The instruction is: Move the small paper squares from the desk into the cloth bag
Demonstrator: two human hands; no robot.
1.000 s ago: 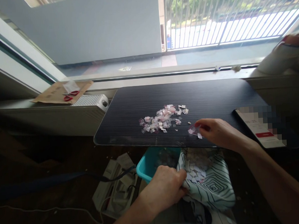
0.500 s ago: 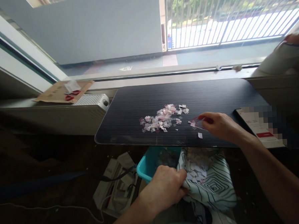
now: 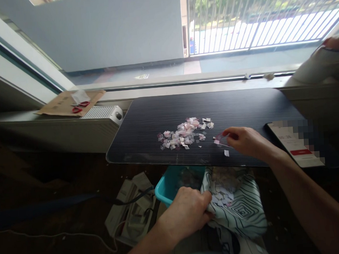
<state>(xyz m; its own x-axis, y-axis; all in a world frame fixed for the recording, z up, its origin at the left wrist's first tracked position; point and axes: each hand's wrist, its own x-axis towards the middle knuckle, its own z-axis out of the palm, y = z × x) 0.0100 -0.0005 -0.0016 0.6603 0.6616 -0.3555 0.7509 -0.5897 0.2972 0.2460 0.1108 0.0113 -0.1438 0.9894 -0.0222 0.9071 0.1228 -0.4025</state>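
Note:
My right hand (image 3: 245, 141) hangs low over the dark tabletop (image 3: 228, 105), thumb and fingers pinched on a thin, see-through pinkish piece of film (image 3: 219, 138). Just below that film lies a single white scrap (image 3: 226, 153). To its left spreads a loose pile of small white and pink scraps (image 3: 185, 133). Beneath the table's front edge, my left hand (image 3: 187, 207) is closed on the rim of a patterned cloth bag (image 3: 244, 216). Many pale paper pieces (image 3: 222, 194) sit inside the bag. Its gripped rim is partly hidden by my fingers.
A turquoise bin (image 3: 163, 190) stands left of the bag, under the table edge. A phone (image 3: 297, 145) lies at the table's right side. Red-handled scissors (image 3: 80, 107) rest on a brown envelope (image 3: 63, 102) on the sill. Boxes (image 3: 134, 208) and a cable are on the floor.
Almost nothing differs. The view has shifted very slightly, and both hands keep their holds in the same places.

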